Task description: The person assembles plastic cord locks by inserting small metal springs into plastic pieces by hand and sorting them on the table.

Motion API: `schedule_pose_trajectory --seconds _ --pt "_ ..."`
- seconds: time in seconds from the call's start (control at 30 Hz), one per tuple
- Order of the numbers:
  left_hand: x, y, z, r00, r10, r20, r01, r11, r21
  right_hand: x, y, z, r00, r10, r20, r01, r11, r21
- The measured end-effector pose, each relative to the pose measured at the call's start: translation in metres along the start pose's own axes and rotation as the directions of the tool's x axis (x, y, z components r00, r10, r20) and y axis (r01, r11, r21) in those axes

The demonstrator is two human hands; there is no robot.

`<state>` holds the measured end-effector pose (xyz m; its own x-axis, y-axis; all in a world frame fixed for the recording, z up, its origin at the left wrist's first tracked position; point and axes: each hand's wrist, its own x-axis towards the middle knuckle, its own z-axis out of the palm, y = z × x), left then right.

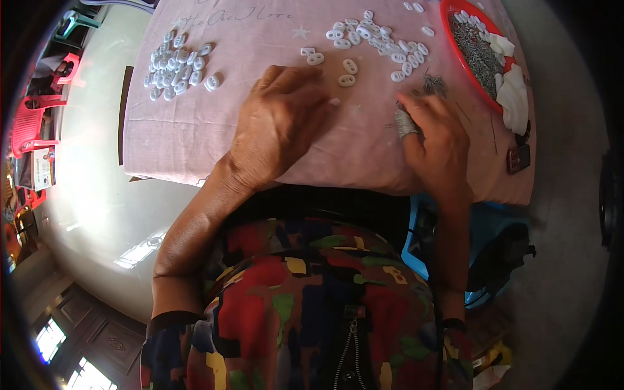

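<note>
My left hand (279, 120) hovers over the pink cloth-covered table with its fingers bent and blurred, so I cannot tell what it holds. Just past its knuckles lie a few white oval plastic pieces (347, 80), each with two holes. A tiny pale thing (335, 102) shows by its fingertips. My right hand (439, 133) is curled, grey wrapping (405, 122) around one digit. Its thumb and forefinger come close together; anything pinched there is too small to make out. Beside it rests a small heap of thin grey metal pins (433, 83).
Another cluster of white ovals (174, 68) lies at left, a looser group (377, 39) at the far middle. A red tray (450, 23) of metal pins and white cloth (513, 101) stands at right, near a small dark device (519, 158). A blue chair (481, 240) is below.
</note>
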<state>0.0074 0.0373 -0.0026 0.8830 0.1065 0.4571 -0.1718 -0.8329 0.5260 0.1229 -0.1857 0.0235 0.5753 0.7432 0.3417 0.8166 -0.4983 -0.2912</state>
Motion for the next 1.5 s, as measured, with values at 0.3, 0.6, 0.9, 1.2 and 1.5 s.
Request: schedule_pose_trajectory --seconds 0.3,0.6,0.9,1.2,1.5 --pt "0.020 -0.032 -0.002 0.990 -0.039 -0.132 0.042 0.999 0.021 0.001 0.002 0.007 0.999 -0.031 -0.020 0.032 0.996 0.089" --pt "0.025 -0.039 -0.001 0.934 -0.308 -0.182 0.263 0.936 -0.233 -0.006 0.004 0.001 0.997 0.081 -0.007 -0.077 0.966 0.245" --pt "0.037 -0.041 0.011 0.974 -0.217 -0.067 0.218 0.976 -0.003 -0.007 0.016 -0.005 0.990 0.137 -0.025 -0.125 0.955 0.267" --pt "0.017 -0.002 -0.003 0.910 -0.413 -0.032 0.294 0.696 -0.655 -0.010 -0.006 -0.005 0.998 -0.060 0.031 0.057 0.996 0.068" --pt "-0.007 0.008 -0.014 0.668 -0.538 0.514 0.600 -0.019 -0.800 -0.022 -0.024 0.004 0.990 -0.132 0.052 0.128 0.989 0.074"
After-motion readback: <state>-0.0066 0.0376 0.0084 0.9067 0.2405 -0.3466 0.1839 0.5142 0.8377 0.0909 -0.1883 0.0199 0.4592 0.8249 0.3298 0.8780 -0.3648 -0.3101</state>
